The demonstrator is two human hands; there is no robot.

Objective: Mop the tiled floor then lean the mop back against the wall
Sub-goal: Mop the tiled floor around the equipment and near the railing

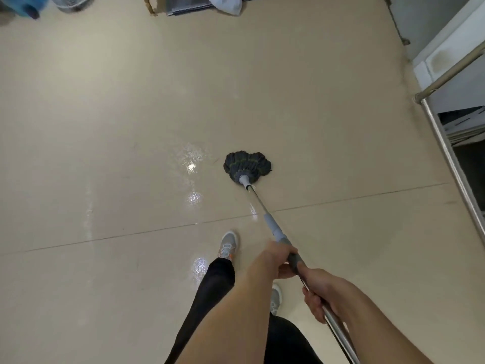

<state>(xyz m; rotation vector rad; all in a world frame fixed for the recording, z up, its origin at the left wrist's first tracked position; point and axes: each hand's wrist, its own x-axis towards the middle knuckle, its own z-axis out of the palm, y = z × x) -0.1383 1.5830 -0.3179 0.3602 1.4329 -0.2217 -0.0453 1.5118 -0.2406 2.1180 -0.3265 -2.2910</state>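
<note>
1. Both hands grip the mop (265, 206) handle: left hand (275, 258) ahead, right hand (319, 292) just behind, fingers curled tight around it.
2. The dark mop head rests on the tiled floor (105, 127), well ahead of the fingers.
3. Wet patches (193, 164) glisten left of it.

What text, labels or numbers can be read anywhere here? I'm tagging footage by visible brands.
None can be read.
Mop handle and mop head: no label shows.
Grey shoe: no legible brand.
Blue item and white bag at the far edge: no print visible; too blurred to tell.
</note>
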